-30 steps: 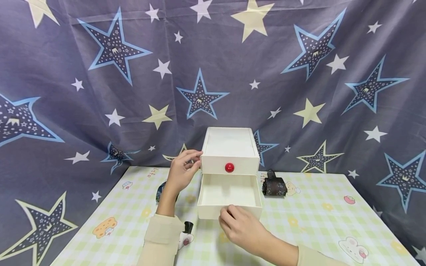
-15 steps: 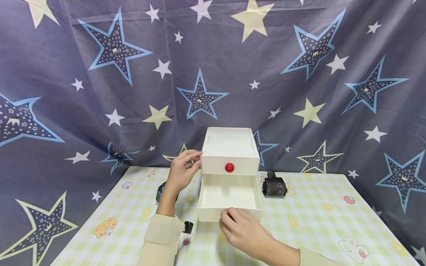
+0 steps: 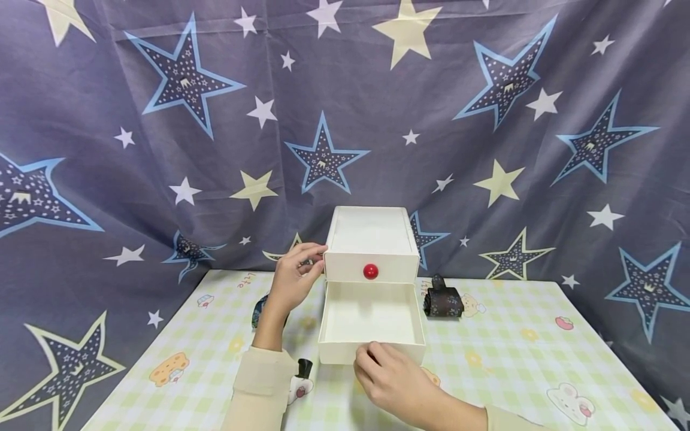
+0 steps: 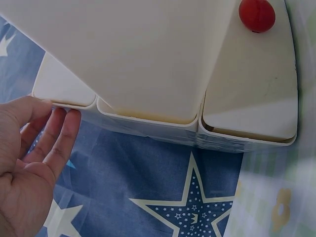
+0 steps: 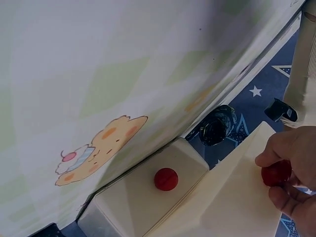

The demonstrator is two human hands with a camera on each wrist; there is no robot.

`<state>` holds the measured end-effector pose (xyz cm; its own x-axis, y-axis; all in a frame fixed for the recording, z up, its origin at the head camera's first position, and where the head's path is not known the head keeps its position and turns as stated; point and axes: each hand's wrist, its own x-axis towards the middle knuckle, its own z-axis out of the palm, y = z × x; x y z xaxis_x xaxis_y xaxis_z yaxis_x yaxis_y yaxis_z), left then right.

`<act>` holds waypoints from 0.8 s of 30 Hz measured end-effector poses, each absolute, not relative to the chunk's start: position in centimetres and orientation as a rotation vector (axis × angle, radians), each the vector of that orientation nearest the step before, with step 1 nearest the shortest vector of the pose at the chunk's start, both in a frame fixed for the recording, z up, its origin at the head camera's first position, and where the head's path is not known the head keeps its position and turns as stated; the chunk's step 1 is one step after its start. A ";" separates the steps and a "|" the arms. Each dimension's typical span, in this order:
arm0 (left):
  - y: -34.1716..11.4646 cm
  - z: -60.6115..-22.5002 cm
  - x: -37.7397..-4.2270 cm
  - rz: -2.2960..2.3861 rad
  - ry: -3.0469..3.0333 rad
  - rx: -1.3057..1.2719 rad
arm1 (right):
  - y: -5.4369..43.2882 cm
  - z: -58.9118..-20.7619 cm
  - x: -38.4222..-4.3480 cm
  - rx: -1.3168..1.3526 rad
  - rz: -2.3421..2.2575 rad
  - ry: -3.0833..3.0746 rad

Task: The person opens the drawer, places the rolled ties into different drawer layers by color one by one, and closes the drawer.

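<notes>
A white drawer unit (image 3: 372, 230) stands upright at the back of the table, its top drawer closed and bearing a red ball knob (image 3: 370, 272). Below that, the middle drawer (image 3: 336, 353) is pulled out and holds nothing. My right hand (image 3: 396, 380) grips this drawer's own red knob (image 5: 277, 174) between thumb and fingers. At the unit's upper left front edge, my left hand (image 3: 295, 275) rests its fingers (image 4: 61, 140) lightly against the side. A closed bottom drawer (image 4: 252, 94) with a red knob shows in the left wrist view.
A dark patterned rolled bundle (image 3: 444, 301) with a strap sits right of the unit. Another dark bundle (image 3: 259, 311) is partly hidden behind the left forearm. A small black object (image 3: 305, 368) lies beside the left sleeve. A starry curtain (image 3: 372, 90) hangs behind the table.
The middle drawer has slid a little farther out toward me, with my right hand moving along on its knob. My left hand has stayed in place.
</notes>
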<state>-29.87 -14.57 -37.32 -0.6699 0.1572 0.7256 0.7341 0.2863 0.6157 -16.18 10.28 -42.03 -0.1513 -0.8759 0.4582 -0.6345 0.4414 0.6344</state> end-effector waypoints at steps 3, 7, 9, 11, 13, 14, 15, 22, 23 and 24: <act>-14.7 -37.3 -29.9 -1.402 -2.018 -0.805 | 10.3 -42.0 -16.1 1.284 -0.368 -1.885; -14.7 -37.3 -30.0 -1.396 -2.014 -0.818 | 10.3 -42.1 -16.0 1.283 -0.362 -1.894; -14.7 -37.3 -30.0 -1.392 -2.015 -0.815 | 10.4 -42.0 -15.9 1.289 -0.352 -1.916; -14.7 -37.4 -30.0 -1.392 -2.017 -0.809 | 10.4 -41.9 -15.8 1.295 -0.348 -1.915; -14.7 -37.4 -29.9 -1.392 -2.022 -0.800 | 10.5 -41.7 -15.8 1.313 -0.322 -1.908; -14.7 -37.4 -29.9 -1.392 -2.023 -0.796 | 10.6 -41.6 -15.8 1.319 -0.301 -1.893; -14.6 -37.4 -29.9 -1.391 -2.025 -0.793 | 10.6 -41.4 -15.9 1.320 -0.270 -1.879; -14.0 -35.8 -28.2 -1.390 -2.035 -0.784 | 11.7 -39.3 -16.9 1.218 -0.091 -1.823; -13.9 -35.5 -27.8 -1.396 -2.034 -0.786 | 12.0 -39.0 -17.1 1.205 -0.090 -1.837; -13.9 -35.2 -27.5 -1.400 -2.032 -0.791 | 12.3 -38.7 -17.2 1.195 -0.088 -1.855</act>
